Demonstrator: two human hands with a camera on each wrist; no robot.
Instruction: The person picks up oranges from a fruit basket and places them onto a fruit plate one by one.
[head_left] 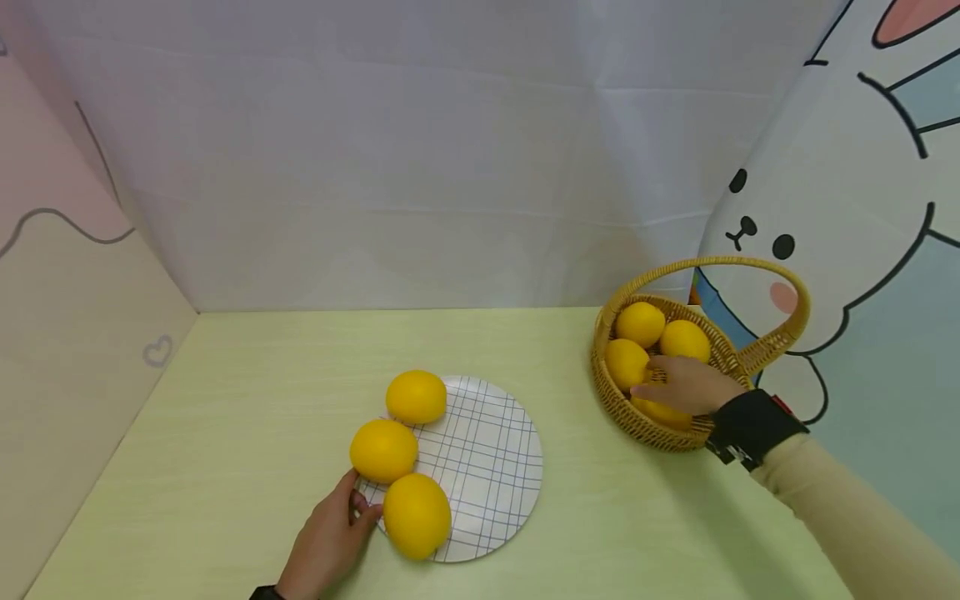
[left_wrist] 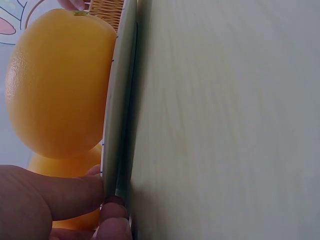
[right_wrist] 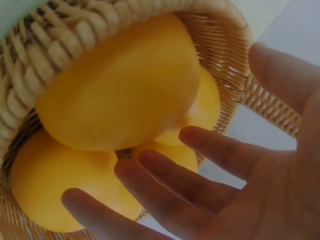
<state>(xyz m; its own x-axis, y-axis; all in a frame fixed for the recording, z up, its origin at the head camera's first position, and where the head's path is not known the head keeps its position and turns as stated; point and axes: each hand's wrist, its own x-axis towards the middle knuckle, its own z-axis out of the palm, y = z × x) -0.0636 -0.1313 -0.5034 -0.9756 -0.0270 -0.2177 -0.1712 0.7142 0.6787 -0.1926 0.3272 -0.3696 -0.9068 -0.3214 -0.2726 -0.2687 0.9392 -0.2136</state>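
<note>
While a pale, lightly creased backdrop point(head_left: 375, 167) rises behind everything, the light yellow-green tabletop point(head_left: 262, 400) extends below it and carries all the things. At the right side stands a panel point(head_left: 877, 217) (a white animal face is drawn on it). Near this panel, at the right rear of the tabletop, sits a round wicker basket point(head_left: 637, 427) with a high curved handle point(head_left: 712, 261). Well apart from it, nearer to the person, lies a white plate point(head_left: 498, 462) with a blue grid of thin lines.

The right arm, in a beige sleeve point(head_left: 847, 517) with a black band point(head_left: 753, 425) at the wrist, reaches to the basket. The right hand point(head_left: 686, 383) is over the fruits inside; its fingers point(right_wrist: 170, 185) are stretched and spread apart, and they have hold of nothing. Whether a fingertip touches a fruit, I cannot tell. The left hand point(head_left: 326, 537) is at the left rim of the plate, and its thumb and fingers are nearly closed, pinching this rim.

Four yellow-orange fruits point(head_left: 640, 323) are visible in the basket. Three other fruits point(head_left: 383, 451) lie close together along the left part of the plate, the nearest one just beside the left thumb.
</note>
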